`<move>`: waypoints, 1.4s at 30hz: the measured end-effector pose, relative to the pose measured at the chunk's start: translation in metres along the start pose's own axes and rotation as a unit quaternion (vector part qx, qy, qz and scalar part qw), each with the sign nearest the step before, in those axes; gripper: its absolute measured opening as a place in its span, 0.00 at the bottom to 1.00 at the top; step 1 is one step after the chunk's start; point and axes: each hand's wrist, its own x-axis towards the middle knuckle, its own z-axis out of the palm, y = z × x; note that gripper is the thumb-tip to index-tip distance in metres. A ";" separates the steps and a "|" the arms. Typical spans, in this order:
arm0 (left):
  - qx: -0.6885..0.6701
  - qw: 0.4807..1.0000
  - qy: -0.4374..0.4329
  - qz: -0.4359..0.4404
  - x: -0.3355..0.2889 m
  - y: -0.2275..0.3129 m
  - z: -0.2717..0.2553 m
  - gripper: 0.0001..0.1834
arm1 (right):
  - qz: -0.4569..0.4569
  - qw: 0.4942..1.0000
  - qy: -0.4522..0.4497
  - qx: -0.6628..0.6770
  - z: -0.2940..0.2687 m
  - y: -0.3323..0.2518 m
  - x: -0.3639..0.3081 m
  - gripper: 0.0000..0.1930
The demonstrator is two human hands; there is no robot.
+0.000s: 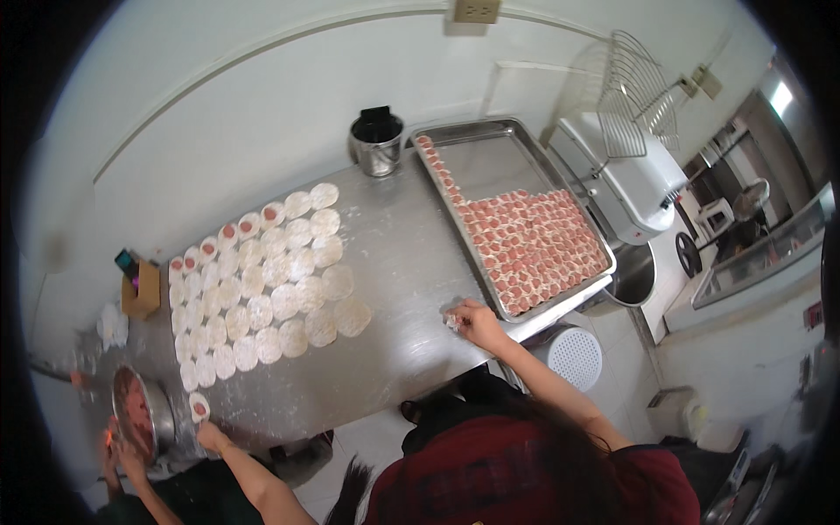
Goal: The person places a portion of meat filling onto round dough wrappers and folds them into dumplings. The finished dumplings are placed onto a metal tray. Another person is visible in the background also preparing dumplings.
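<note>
My left hand (211, 437) is at the table's front left, its fingers closed at the edge of a round dough wrapper (198, 401) with a dab of pinkish meat filling on it. On the right, my right hand (478, 325) is closed round a small whitish dumpling (451, 321), mostly hidden by the fingers, just above the table beside the tray. Rows of flat, floury wrappers (260, 311) cover the left of the steel table (398, 262); several in the back row carry meat. A metal tray (486, 157) holds many packed small dumplings (534, 249) with pink tops.
At the lower left, a co-worker's hands (131, 459) are beside a steel bowl (162, 407) of meat filling. A metal bucket (378, 157) and a brown box (142, 293) stand along the wall. Past the tray are a white machine (604, 166) and a round perforated stool (573, 359).
</note>
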 end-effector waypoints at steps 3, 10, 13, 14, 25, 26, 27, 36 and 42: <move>-0.351 0.933 -0.044 -0.072 -0.016 0.003 -0.003 0.19 | 0.033 0.996 0.052 0.059 -0.037 0.024 0.011 0.19; -0.728 0.650 -0.125 -0.178 -0.124 0.028 -0.038 0.25 | 0.137 0.973 0.162 0.095 -0.170 0.124 0.089 0.18; -0.748 0.613 -0.163 -0.194 -0.208 0.043 -0.048 0.26 | 0.154 0.967 0.182 0.084 -0.216 0.168 0.139 0.18; -0.754 0.596 -0.176 -0.214 -0.238 0.050 -0.048 0.26 | 0.135 0.974 0.176 0.047 -0.226 0.181 0.153 0.18; -0.724 0.560 -0.329 -0.230 -0.463 0.094 -0.072 0.26 | 0.044 0.983 -0.044 -0.173 -0.223 0.275 0.248 0.17; -0.718 0.570 -0.329 -0.225 -0.470 0.098 -0.077 0.25 | 0.031 0.984 -0.061 -0.165 -0.223 0.276 0.248 0.16; -0.714 0.579 -0.336 -0.208 -0.476 0.100 -0.081 0.25 | 0.023 0.983 -0.078 -0.163 -0.225 0.275 0.247 0.16; -0.694 0.603 -0.337 -0.203 -0.511 0.110 -0.087 0.23 | -0.011 0.963 -0.207 -0.169 -0.245 0.252 0.242 0.21; -0.675 0.617 -0.364 -0.177 -0.533 0.109 -0.080 0.22 | -0.031 0.966 -0.191 -0.172 -0.242 0.255 0.239 0.20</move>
